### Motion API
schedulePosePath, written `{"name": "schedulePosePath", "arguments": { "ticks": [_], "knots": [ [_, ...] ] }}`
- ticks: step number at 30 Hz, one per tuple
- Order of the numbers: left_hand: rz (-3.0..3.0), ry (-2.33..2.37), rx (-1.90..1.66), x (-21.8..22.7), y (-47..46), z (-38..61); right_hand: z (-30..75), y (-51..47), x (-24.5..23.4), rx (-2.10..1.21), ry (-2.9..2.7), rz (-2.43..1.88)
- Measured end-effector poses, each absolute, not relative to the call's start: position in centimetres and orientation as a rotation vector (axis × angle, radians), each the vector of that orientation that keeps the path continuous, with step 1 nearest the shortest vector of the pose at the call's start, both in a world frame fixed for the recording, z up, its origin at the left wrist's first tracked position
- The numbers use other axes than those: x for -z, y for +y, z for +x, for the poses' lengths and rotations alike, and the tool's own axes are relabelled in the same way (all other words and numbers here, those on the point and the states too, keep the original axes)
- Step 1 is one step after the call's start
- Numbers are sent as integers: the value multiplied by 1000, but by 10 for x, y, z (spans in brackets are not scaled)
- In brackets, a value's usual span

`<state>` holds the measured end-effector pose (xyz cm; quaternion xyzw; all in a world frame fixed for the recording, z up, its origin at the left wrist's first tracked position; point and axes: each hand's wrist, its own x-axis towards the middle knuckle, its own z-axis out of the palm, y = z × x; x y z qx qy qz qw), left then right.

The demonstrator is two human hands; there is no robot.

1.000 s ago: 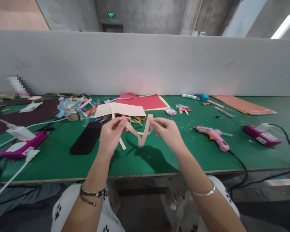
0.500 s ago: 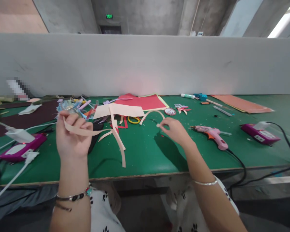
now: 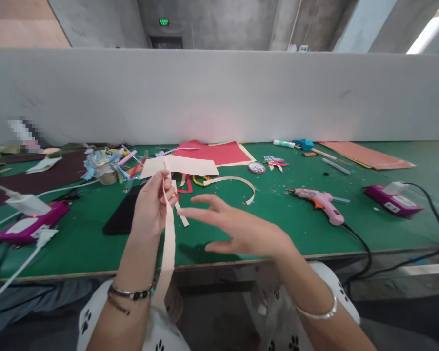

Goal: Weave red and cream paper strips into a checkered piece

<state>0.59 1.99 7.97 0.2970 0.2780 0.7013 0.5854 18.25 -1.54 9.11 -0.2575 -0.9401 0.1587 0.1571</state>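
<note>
Pinched in the fingers of my left hand (image 3: 154, 202) is a long cream paper strip (image 3: 169, 239), which hangs down past the table's front edge. My right hand (image 3: 237, 224) holds nothing; its fingers are spread and point left toward the strip, apart from it. Beyond my right hand a curved cream paper strip (image 3: 253, 187) lies on the green table. A cream paper sheet (image 3: 193, 165) is behind my left hand, with red paper scraps (image 3: 186, 190) and a yellow ring (image 3: 197, 181) just in front of it.
A pink glue gun (image 3: 320, 201) lies to the right, its cord running over the front edge. Purple power strips (image 3: 391, 201) sit at both sides. Red paper (image 3: 215, 153) and a glue stick (image 3: 284, 144) are farther back. A black flat object (image 3: 122, 209) lies beside my left wrist.
My right hand has let go of the curved strip, now lying on the table, and moved left with fingers spread. My left hand has moved right with its strip, which now hangs down.
</note>
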Motion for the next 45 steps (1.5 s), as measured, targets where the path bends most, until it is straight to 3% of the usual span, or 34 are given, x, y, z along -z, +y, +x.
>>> {"name": "schedulePosePath", "arguments": {
  "ticks": [7,14,18,28,33,39,45],
  "knots": [
    [1024,896,-1640,-61,26,19,158,-24,-79,-32,-2828,-786],
    [903,974,-1586,-60,29,19,198,-13,-102,-626,-2611,-729],
    [846,911,-1494,-59,29,21,212,-2,-101,-755,-2414,-756],
    [1137,1072,-1379,-45,33,27,213,16,-82,-607,-2171,-1015],
    [1541,1249,-1530,-47,33,12,218,19,-79,-123,-2342,-1260],
    [1958,1110,-1731,-53,22,14,212,22,-78,245,-2446,-1354],
    [1998,1050,-1539,-54,18,21,205,19,-78,115,-2293,-1186]
  ]
}}
